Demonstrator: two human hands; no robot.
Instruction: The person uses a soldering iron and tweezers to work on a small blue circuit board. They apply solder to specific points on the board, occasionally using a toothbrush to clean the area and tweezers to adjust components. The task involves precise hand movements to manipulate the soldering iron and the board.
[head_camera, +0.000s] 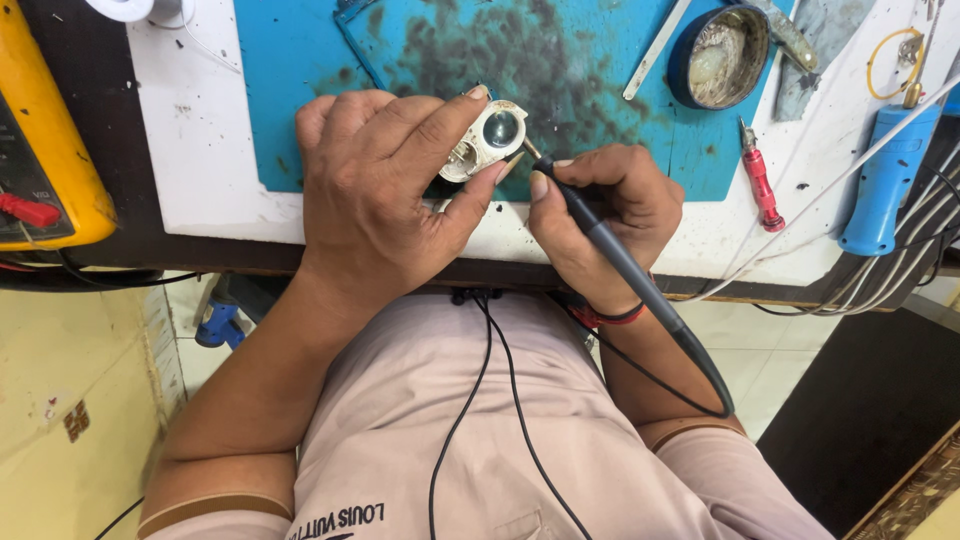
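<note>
A small whitish metal part (487, 139) with two round lens-like openings lies tilted on the stained blue mat, pinched at its edges; a slim black soldering iron (610, 245) slants against its right edge, tip touching

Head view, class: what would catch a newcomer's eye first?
At centre, the left hand grips a small white part with a round metal dome over the stained blue mat. The right hand touches a black pen-shaped soldering iron to it. A yellow meter sits far left.
</note>
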